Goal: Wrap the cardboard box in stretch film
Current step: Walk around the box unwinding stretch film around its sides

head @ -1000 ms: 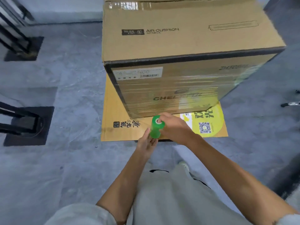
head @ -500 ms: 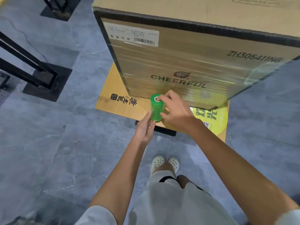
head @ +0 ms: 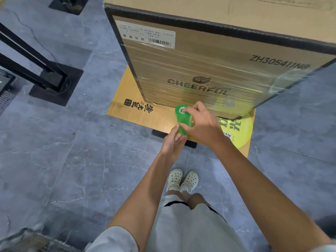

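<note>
Floor: grey marbled floor (head: 72,160) is spreading out around the large brown cardboard box (head: 200,70).
Box: it is standing upright on a flat yellow-brown cardboard sheet (head: 138,113), with "CHEERFUL" printed on its near face and a white barcode label (head: 147,36) near the top left corner.
Film: clear stretch film (head: 181,91) is clinging in shiny bands to the lower part of that near face.
Roll: a small green roll of stretch film (head: 182,120) is being held upright just in front of the box's lower edge.
Right hand: right hand (head: 203,126) is gripping the roll, fingers curling over its top end and thumb against its side.
Left hand: left hand (head: 172,144) is holding the roll's lower end, thumb on its side and fingers underneath.
Feet: pale perforated clogs (head: 182,180) are standing together on the floor, near the box's front.
Stand: black metal legs on square base plates (head: 45,73) are standing well left of the box.
</note>
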